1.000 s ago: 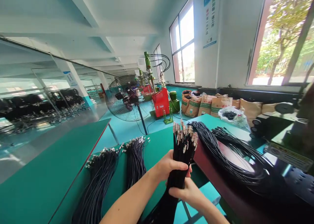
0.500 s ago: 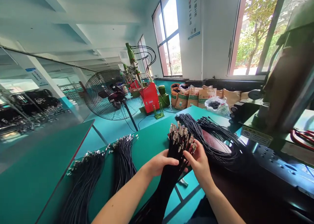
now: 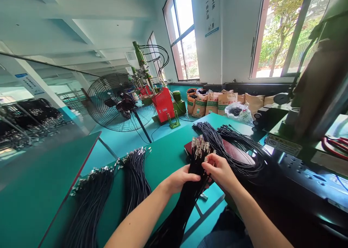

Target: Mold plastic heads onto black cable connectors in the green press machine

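A thick bundle of black cables [image 3: 187, 201] with shiny metal end fittings [image 3: 200, 146] hangs down toward me. My left hand [image 3: 181, 179] is wrapped round it just below the fittings, thumb across the front. At the bundle's right side my right hand [image 3: 220, 170] pinches a cable near its metal end; the fingers partly cover it. Two more cable bunches lie to the left on the green table, one nearer the edge [image 3: 94, 201] and another beside it [image 3: 135, 175], fittings pointing away from me.
Behind my hands, long black cables [image 3: 212, 135] lie across the table over a dark red surface [image 3: 236, 155]. A machine [image 3: 307, 168] stands close on the right. Beyond the table are a large fan [image 3: 122, 103], a red machine [image 3: 164, 105] and filled sacks [image 3: 212, 105].
My right hand has gone from spread against the bundle's right side to a pinch near the fittings there. The left hand keeps its hold. The view has shifted slightly.
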A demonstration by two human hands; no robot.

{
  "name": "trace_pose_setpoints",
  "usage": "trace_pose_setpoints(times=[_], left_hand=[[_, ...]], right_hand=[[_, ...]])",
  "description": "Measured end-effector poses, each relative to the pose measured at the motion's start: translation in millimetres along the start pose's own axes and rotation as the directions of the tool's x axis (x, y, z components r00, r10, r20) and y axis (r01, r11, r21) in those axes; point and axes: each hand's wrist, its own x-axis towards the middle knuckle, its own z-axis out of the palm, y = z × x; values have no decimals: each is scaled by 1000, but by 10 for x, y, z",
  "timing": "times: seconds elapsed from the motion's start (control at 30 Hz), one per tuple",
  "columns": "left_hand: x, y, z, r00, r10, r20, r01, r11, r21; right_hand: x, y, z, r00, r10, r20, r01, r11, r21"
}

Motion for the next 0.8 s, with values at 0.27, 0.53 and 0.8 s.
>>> trace_pose_setpoints(times=[0.27, 0.53, 0.8], left_hand=[[89, -96, 3, 997, -79, -25, 80, 996, 27], [136, -55, 92, 981, -33, -190, 55, 992, 112], [118, -25, -4, 968, -36, -250, 49, 998, 45]], right_hand=[[59, -162, -272, 999, 25, 22, -26, 996, 84], [57, -133, -269, 927, -174, -333, 144, 983, -113], [-1033, 829, -78, 857, 486, 172, -476, 874, -95]])
